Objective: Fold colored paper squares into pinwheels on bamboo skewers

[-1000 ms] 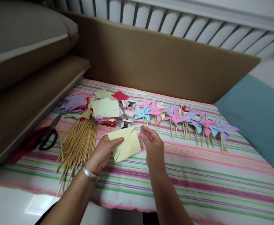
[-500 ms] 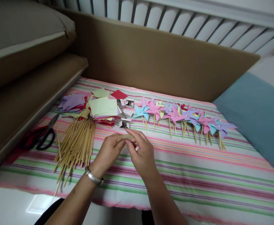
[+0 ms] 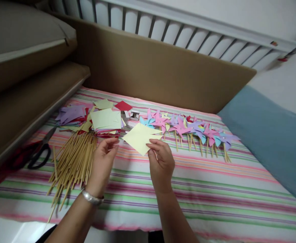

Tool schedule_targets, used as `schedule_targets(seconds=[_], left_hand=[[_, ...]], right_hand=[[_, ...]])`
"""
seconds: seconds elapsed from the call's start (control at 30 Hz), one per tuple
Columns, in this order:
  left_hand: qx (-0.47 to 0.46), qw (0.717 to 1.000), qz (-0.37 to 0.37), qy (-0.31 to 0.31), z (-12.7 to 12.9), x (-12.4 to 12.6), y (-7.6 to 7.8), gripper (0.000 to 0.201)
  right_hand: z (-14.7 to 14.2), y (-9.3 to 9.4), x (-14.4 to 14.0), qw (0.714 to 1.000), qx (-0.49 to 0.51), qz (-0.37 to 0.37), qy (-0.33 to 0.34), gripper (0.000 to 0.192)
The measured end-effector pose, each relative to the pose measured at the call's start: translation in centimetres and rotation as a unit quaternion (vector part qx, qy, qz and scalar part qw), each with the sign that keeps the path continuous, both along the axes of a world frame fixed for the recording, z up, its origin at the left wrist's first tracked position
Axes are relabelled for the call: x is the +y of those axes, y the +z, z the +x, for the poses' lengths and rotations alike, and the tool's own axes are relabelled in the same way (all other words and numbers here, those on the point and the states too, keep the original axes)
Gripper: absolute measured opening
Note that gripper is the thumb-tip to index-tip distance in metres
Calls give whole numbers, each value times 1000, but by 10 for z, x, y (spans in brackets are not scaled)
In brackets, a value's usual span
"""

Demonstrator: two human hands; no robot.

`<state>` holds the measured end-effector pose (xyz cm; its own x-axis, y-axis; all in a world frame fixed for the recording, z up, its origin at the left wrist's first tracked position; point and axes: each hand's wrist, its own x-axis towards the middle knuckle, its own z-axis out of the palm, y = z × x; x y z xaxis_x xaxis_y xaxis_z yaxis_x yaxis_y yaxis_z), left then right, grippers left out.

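Pinched by its near corner, a pale yellow paper square [image 3: 139,136] with slits cut in from its corners is in my right hand [image 3: 162,160]. To the left of it, my left hand [image 3: 104,160] is apart from the paper, fingers loosely bent and thumb separated, with nothing in it. Just beyond the left hand lies a stack of cut paper squares [image 3: 106,119], pale green on top. Beside that hand, thin wooden sticks [image 3: 73,162] are spread in a bundle. Small white boxes [image 3: 134,115] stand behind the held square, which partly hides them.
Finished paper pinwheels [image 3: 195,128] on sticks lie in a row at the right. Black-handled scissors [image 3: 43,148] rest at the left, near purple paper pieces [image 3: 71,114]. A red square [image 3: 123,105] lies at the back. A brown board [image 3: 158,67] borders the striped cloth [image 3: 214,189].
My hands have moved apart. The left has drawn away to the left, and the yellow paper square, earlier mostly hidden between both hands, now lies flat and fully visible in the right.
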<state>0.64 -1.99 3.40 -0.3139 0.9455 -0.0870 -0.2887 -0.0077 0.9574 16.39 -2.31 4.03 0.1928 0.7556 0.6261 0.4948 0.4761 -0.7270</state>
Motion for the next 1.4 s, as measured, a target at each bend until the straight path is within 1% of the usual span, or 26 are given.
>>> schedule_targets(seconds=[0.03,0.1,0.17,0.2,0.23,0.27,0.33,0.43,0.5,0.53,0.6,0.63,0.7,0.73,0.77,0.8,0.87,0.97,1.0,1.07,1.1,1.17,1.2,1.3,1.4], left_hand=[[-62,997,-32,-30,0,0,-1,22],[-169,976,-71,-118,0,-2,1,21],[-246,945,-74,-202,1,-5,4,21],[-277,931,-69,-226,2,-6,6,19],[-306,920,-67,-235,3,-7,8,16],[-329,913,-68,-232,4,-8,9,12],[-352,909,-76,-208,5,-7,9,7],[-342,921,-81,-169,5,-4,5,10],[-332,929,-77,-141,5,-1,3,14],[-330,933,-70,-124,5,0,2,15],[-328,939,-50,-96,3,1,1,16],[-326,940,-40,-89,3,2,1,17],[-322,942,-28,-88,3,2,0,14],[-320,943,-27,-91,3,2,0,12],[-319,943,-25,-94,4,2,0,10],[-319,942,-25,-97,5,1,-1,9],[-320,941,-23,-107,8,0,-2,6],[-315,939,-29,-133,12,-2,-3,6],[-312,939,-40,-140,13,-3,-4,6],[-307,937,-73,-147,14,-5,-4,12],[-308,936,-87,-147,14,-6,-4,16],[-314,933,-97,-147,14,-8,-3,24],[-319,931,-94,-148,14,-8,-2,26],[-331,929,-78,-143,13,-7,1,29],[-333,933,-74,-118,12,-5,2,26]], right_hand=[[0,-1,0,1000,3,5,2,18],[-3,-2,-2,1000,6,10,9,18],[-8,-3,-4,1000,3,8,19,18],[-10,-3,-5,1000,-2,7,24,18],[-13,-4,-6,999,-9,7,31,19],[-16,-5,-7,999,-17,8,40,20],[-21,-8,-8,997,-33,12,64,23],[-26,-11,-11,993,-47,0,105,25],[-29,-11,-12,992,-25,-21,121,25],[-31,-12,-12,991,7,-38,126,25],[-35,-12,-12,981,110,-85,133,27],[-37,-13,-12,968,170,-114,142,28],[-43,-16,-12,933,272,-170,165,26],[-45,-18,-12,917,302,-191,175,23],[-48,-20,-12,908,315,-207,182,22],[-50,-22,-12,906,312,-219,184,20],[-50,-24,-11,917,279,-230,171,16],[-40,-21,-5,948,205,-213,117,12],[-34,-20,-2,963,169,-192,87,11],[-20,-16,3,990,70,-123,15,8],[-14,-14,6,996,13,-83,-17,7],[-6,-14,10,994,-95,-26,-51,6],[-5,-15,10,989,-139,-16,-51,7],[-13,-20,7,973,-226,-29,-23,10],[-28,-25,1,965,-260,-35,13,12]])
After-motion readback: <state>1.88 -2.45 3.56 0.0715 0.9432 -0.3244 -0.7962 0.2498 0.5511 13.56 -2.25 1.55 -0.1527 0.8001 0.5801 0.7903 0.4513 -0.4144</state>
